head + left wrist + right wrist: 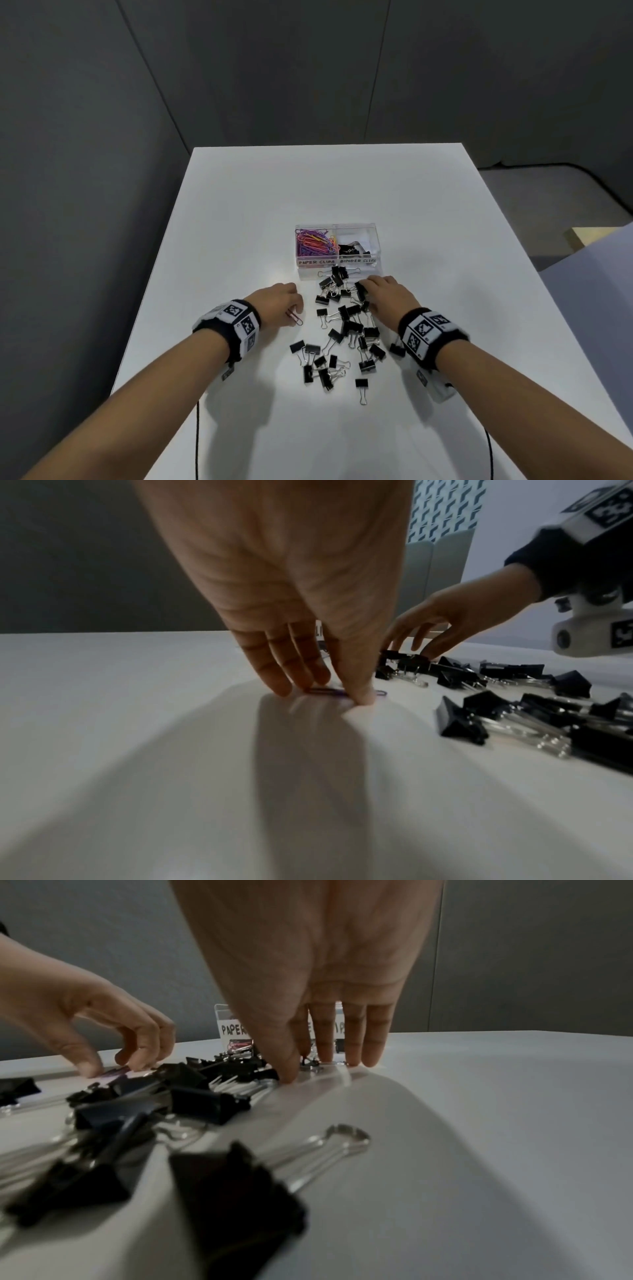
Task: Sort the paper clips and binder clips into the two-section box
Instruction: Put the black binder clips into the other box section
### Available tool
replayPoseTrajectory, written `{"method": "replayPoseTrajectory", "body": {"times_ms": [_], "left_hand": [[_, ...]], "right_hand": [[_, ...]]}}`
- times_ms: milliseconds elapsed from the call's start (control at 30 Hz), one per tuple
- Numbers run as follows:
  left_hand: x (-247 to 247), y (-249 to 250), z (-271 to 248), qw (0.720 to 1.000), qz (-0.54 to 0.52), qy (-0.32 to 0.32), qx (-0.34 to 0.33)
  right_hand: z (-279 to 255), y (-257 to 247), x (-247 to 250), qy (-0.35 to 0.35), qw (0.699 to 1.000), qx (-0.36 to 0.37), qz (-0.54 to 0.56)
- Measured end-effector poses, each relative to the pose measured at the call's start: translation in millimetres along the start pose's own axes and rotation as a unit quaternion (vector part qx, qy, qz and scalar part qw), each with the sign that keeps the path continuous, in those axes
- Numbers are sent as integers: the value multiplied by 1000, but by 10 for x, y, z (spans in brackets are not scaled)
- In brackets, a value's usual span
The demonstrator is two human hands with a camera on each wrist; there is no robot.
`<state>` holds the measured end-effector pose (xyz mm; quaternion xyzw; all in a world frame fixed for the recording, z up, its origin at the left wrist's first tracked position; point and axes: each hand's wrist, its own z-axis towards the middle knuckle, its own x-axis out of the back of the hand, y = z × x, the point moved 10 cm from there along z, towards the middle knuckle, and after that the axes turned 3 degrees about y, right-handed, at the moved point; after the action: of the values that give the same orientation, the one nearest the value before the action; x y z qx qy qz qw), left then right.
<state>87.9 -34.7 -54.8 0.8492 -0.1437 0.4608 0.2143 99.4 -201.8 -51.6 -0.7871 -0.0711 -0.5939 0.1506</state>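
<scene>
Crowding binder clips (346, 325) fence box (337, 270) front.

Even overhead light keeps the white table (239, 212) bright against dim grey walls in the head view, with curved edge distortion. Both wrist views are darker and soft, broad shadows under each hand, nearest binder clips (236, 1199) blurred.

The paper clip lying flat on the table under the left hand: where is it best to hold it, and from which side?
The paper clip lies flat on the table, so probably pinch its two long sides from above, thumb near and fingers far, as the left hand does now, then tilt one end up.
</scene>
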Motion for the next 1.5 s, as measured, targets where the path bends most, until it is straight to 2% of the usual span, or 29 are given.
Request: {"method": "replayPoseTrajectory", "body": {"times_ms": [167,333,400,467,533,600,700,800,867,933,1000,1067,1100,1167,1300,1500], "left_hand": [[-20,-29,37,1000,-9,6,22],[61,76,80,998,59,12,14],[283,198,85,996,55,74,-15],[648,297,75,983,38,173,-39],[1017,286,89,965,24,258,-28],[1256,203,166,955,17,296,7],[1345,76,338,959,17,279,56],[1276,35,421,964,32,255,68],[1269,104,357,956,37,286,45],[1186,283,272,953,40,301,-17],[904,490,244,966,65,237,-84],[567,552,254,980,89,148,-102],[435,510,274,985,87,116,-91],[291,404,305,992,55,94,-56],[225,380,347,993,-13,111,-26],[204,352,426,990,-100,98,20]], "right_hand": [[-58,23,1,19,1000,-22,-11],[-66,102,-64,1,998,-58,-16],[-63,149,-111,-12,997,-72,-6],[-50,186,-135,-20,997,-81,8],[-30,197,-137,-27,996,-80,12],[-20,192,-137,-32,996,-77,13],[-36,181,-126,-24,997,-72,22],[-62,211,-100,-11,996,-78,44],[-73,241,-86,-8,995,-83,53],[-85,255,-88,-9,995,-85,55],[-92,240,-91,-13,995,-81,51],[-93,218,-71,-13,995,-79,52],[-90,211,-55,-11,995,-79,56],[-83,195,-21,-6,994,-80,69],[-90,109,-47,-27,993,-67,92],[-62,1,-78,-44,996,-50,59]]}}
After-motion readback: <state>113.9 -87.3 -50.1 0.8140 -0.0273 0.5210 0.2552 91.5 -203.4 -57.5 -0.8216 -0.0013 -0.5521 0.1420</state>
